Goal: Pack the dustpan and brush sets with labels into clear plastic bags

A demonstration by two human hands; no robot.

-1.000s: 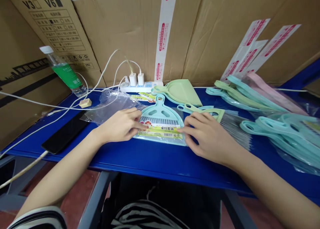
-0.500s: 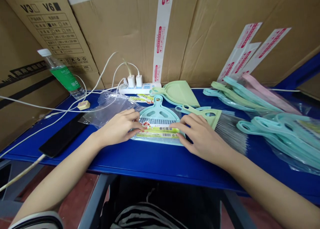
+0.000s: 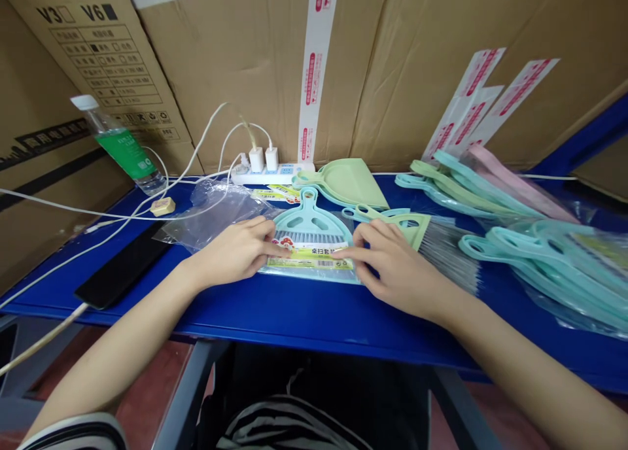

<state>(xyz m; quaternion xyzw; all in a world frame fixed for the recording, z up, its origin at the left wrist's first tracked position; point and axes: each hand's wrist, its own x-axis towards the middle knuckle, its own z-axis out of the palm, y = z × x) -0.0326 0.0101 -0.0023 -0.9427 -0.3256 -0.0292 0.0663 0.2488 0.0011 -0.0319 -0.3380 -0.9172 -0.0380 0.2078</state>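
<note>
A light blue dustpan-and-brush set (image 3: 310, 222) lies flat on the blue table, its handle pointing away from me, with clear plastic around it. Across its lower half is a yellow-green and white label card (image 3: 314, 255). My left hand (image 3: 240, 250) rests at the set's left side, index finger stretched onto the label and the other fingers curled. From the right, my right hand (image 3: 387, 260) reaches over the set's edge with its index finger on the label's right part and its thumb lower down, fingers apart. Neither hand is wrapped around anything.
Bagged sets (image 3: 549, 260) lie at the right. Green dustpans (image 3: 350, 182) and grey bristles (image 3: 449, 250) sit behind and beside my right hand. At the left are a plastic bag (image 3: 210, 208), a black phone (image 3: 120, 267), cables and a bottle (image 3: 125, 152); a power strip (image 3: 289, 172) is behind.
Both index fingers have shifted slightly on the label, my left one further inward. The label's print shows more clearly. The whole view has moved a little.
</note>
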